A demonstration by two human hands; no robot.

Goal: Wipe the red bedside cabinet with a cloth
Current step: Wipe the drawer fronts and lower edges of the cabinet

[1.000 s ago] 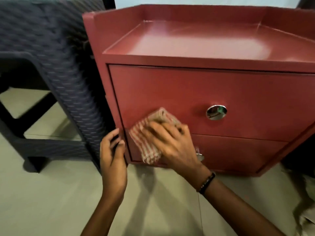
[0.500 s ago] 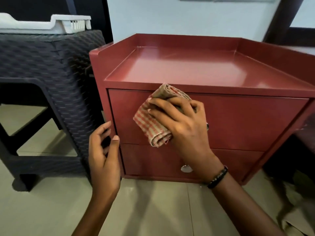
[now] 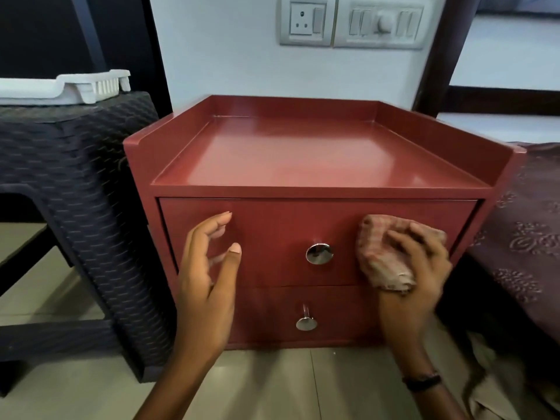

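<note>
Stool [image 3: 78, 165] crowds the cabinet [image 3: 303, 153] left; two knobs; our right hand [image 3: 415, 268] grips cloth [image 3: 381, 253], left hand [image 3: 209, 274] spread.

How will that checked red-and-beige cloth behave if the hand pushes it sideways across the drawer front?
The checked red-and-beige cloth looks soft and floppy, bunched under the right hand, so it will probably drag and fold over. The glossy red drawer front likely lets it slide easily.

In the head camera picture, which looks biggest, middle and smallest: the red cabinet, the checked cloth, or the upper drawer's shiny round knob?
1. Red wooden bedside cabinet
2. Crumpled red-checked cloth
3. Shiny round metal knob on the upper drawer
</note>
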